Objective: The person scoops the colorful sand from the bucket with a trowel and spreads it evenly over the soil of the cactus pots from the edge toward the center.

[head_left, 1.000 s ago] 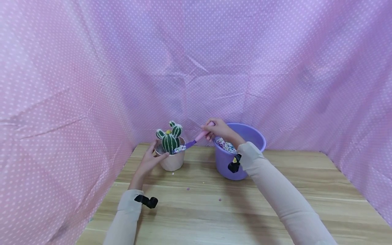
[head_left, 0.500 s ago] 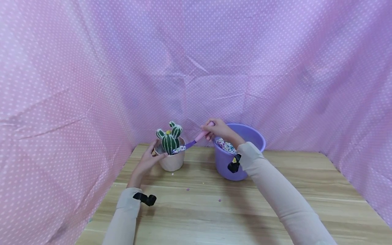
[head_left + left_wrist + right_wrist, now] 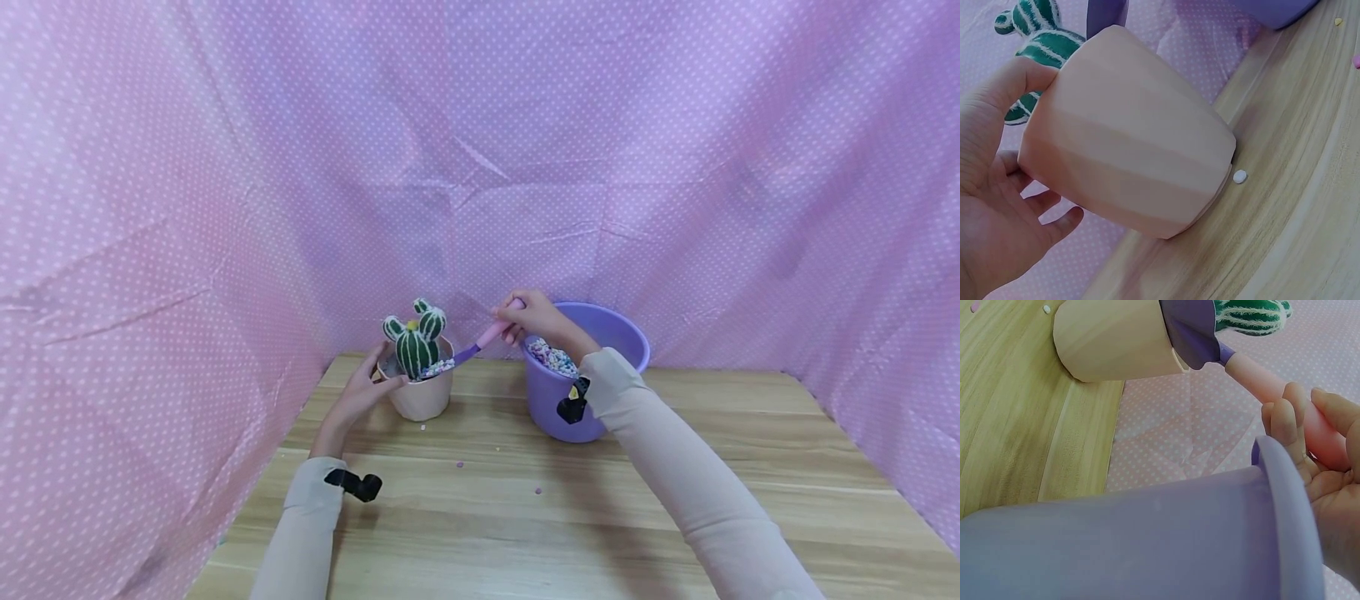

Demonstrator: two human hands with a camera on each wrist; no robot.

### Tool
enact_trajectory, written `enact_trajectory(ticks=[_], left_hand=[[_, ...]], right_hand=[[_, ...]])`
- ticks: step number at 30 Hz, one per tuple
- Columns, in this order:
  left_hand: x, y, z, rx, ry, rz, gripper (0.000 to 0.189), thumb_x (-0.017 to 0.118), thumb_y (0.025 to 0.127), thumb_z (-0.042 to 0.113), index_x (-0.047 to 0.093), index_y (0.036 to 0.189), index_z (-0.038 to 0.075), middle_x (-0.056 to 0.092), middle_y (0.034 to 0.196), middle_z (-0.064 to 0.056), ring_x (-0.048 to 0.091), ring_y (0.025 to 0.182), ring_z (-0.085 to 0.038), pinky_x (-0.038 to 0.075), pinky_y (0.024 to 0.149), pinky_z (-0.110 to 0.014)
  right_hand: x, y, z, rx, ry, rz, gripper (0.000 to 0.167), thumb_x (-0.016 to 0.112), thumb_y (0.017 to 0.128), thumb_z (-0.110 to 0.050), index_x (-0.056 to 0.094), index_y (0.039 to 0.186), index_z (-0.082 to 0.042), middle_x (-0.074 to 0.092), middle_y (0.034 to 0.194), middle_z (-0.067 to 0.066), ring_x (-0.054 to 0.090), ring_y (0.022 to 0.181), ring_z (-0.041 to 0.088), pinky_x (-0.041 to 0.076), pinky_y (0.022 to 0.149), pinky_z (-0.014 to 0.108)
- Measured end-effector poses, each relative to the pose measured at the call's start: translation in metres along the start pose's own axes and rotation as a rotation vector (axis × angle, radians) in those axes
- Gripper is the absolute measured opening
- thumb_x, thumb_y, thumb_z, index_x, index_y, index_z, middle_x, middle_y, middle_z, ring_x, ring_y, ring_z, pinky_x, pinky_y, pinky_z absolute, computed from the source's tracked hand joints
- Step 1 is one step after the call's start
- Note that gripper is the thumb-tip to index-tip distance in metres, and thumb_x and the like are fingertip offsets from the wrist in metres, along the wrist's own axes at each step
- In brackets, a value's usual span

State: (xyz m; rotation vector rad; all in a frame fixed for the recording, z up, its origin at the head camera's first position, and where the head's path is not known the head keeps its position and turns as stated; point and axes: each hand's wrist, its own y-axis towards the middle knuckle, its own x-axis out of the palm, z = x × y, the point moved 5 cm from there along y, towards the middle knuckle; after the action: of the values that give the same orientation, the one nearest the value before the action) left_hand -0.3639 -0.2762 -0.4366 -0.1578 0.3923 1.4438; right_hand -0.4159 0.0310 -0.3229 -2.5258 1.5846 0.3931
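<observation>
A green toy cactus (image 3: pixel 415 352) with white stripes stands in a pale pink flower pot (image 3: pixel 422 402), left of centre in the head view. My left hand (image 3: pixel 362 394) grips the pot's near left side, thumb at the rim and the other fingers around the wall, as the left wrist view shows. In my right hand (image 3: pixel 536 315) is the pink handle of a small trowel (image 3: pixel 491 333). Its purple blade (image 3: pixel 1194 331) rests over the pot's right rim, tip beside the cactus. Small pastel pebbles (image 3: pixel 438 367) lie on the blade.
A purple bucket (image 3: pixel 551 412) holding multicoloured pebbles (image 3: pixel 551 357) stands under my right forearm. Several stray pebbles, one white (image 3: pixel 1240 176), are scattered over the wooden table (image 3: pixel 450 533). Pink dotted cloth (image 3: pixel 480 208) hangs behind and at both sides.
The trowel's blade has tipped slightly lower into the pot, and the pebbles on it look fewer. My left hand has shifted slightly left, still gripping the pot; the right hand stays put.
</observation>
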Motion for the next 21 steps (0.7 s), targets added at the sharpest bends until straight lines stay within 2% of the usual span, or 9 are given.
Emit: enact_trajectory(ticks=[5, 12, 15, 21], left_hand=[[-0.0003, -0.0001, 0.0000, -0.008, 0.006, -0.003, 0.092, 0.069, 0.095, 0.019, 0.009, 0.164, 0.004, 0.015, 0.171, -0.017, 0.009, 0.158, -0.039, 0.017, 0.129, -0.058], [-0.0009, 0.0009, -0.0001, -0.021, -0.010, 0.000, 0.091, 0.069, 0.095, 0.015, 0.009, 0.163, 0.002, 0.011, 0.171, -0.020, 0.005, 0.158, -0.043, 0.015, 0.128, -0.063], [-0.0012, -0.0001, 0.0004, -0.011, 0.001, 0.009, 0.090, 0.069, 0.095, 0.016, 0.010, 0.164, 0.004, 0.014, 0.171, -0.018, 0.008, 0.158, -0.041, 0.017, 0.128, -0.062], [-0.0010, -0.0021, -0.0015, -0.022, -0.037, -0.005, 0.091, 0.069, 0.096, 0.021, 0.010, 0.165, 0.010, 0.012, 0.172, -0.013, 0.008, 0.158, -0.041, 0.018, 0.128, -0.062]], right_hand=[[0.0000, 0.0008, 0.0001, 0.006, -0.007, 0.003, 0.014, 0.063, 0.101, -0.014, 0.059, 0.098, 0.000, 0.073, 0.074, 0.014, 0.066, 0.055, 0.015, 0.062, 0.057, 0.031], [-0.0001, 0.0006, -0.0016, 0.010, -0.019, 0.004, 0.014, 0.063, 0.102, -0.015, 0.059, 0.098, -0.001, 0.072, 0.071, 0.010, 0.066, 0.054, 0.015, 0.062, 0.058, 0.032], [0.0002, 0.0008, -0.0013, 0.008, -0.018, 0.004, 0.016, 0.063, 0.101, -0.015, 0.059, 0.098, -0.001, 0.073, 0.073, 0.013, 0.066, 0.055, 0.015, 0.061, 0.057, 0.030], [0.0009, 0.0023, -0.0001, 0.000, -0.031, -0.012, 0.019, 0.064, 0.101, -0.018, 0.059, 0.104, 0.000, 0.073, 0.076, 0.015, 0.066, 0.056, 0.015, 0.060, 0.055, 0.027]])
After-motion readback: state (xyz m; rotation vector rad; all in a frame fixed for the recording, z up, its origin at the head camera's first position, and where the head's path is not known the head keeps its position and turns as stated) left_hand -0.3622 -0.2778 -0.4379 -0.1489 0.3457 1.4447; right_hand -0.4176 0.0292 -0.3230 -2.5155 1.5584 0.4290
